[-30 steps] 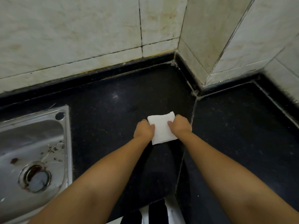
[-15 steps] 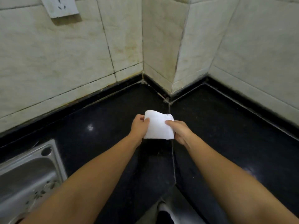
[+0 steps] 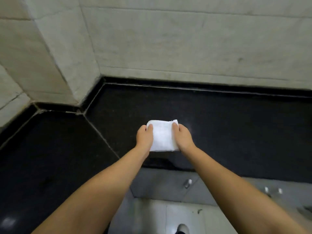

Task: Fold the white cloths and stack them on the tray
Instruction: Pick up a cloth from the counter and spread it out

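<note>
Curled around the 2 side edges of a small folded white cloth (image 3: 163, 137): left hand (image 3: 144, 138) gripping one side, right hand (image 3: 183, 138) the other, equally near. Held over the black stone counter (image 3: 236, 132), long axis running away from the body. No tray in view.

hidden: my fingers under the white cloth (image 3: 163, 135), its left and right edges behind my palms | cut off: both my forearms at near edge | blurred: cabinet knobs (image 3: 187, 183), near right
</note>
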Demonstrator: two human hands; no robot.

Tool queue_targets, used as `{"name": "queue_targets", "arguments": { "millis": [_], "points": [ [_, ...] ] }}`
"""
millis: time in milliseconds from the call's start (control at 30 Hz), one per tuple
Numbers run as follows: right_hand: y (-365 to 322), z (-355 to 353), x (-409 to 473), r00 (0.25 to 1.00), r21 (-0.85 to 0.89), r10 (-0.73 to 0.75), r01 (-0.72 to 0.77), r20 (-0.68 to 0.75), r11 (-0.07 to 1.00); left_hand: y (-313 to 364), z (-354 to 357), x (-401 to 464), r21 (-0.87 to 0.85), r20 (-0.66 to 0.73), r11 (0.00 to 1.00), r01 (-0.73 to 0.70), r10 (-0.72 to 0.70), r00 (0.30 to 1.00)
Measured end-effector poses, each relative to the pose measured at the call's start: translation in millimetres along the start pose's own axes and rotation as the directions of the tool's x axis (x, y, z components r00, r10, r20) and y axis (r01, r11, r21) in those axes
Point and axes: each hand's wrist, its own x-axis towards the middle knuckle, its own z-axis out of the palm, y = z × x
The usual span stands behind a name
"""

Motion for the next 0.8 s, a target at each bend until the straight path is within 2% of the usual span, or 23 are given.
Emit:
{"name": "queue_targets", "arguments": {
  "millis": [133, 333, 567, 800],
  "points": [
    [49, -101, -27, 0.965, -0.033, 0.041, -0.051, -0.258, 0.998, 22, 96, -48, 0.115, 0.192, 0.977, -0.178, 0.154, 0.969],
    [127, -260, -92, 0.842, -0.035, 0.126, -0.169, -0.524, 0.985, 35, 245, -157, 0.147, 0.46, 0.889, -0.434, 0.327, 0.825],
    [213, -440, -167, 0.728, -0.147, 0.124, -0.297, -0.674, 0.944, 38, 410, -293, 0.108, 0.628, 0.845, -0.524, 0.351, 0.694],
    [264, -567, -200, 0.645, -0.127, 0.134, -0.342, -0.753, 0.931, 55, 536, -370, 0.064, 0.72, 0.813, -0.578, 0.364, 0.591]
  ]
}}
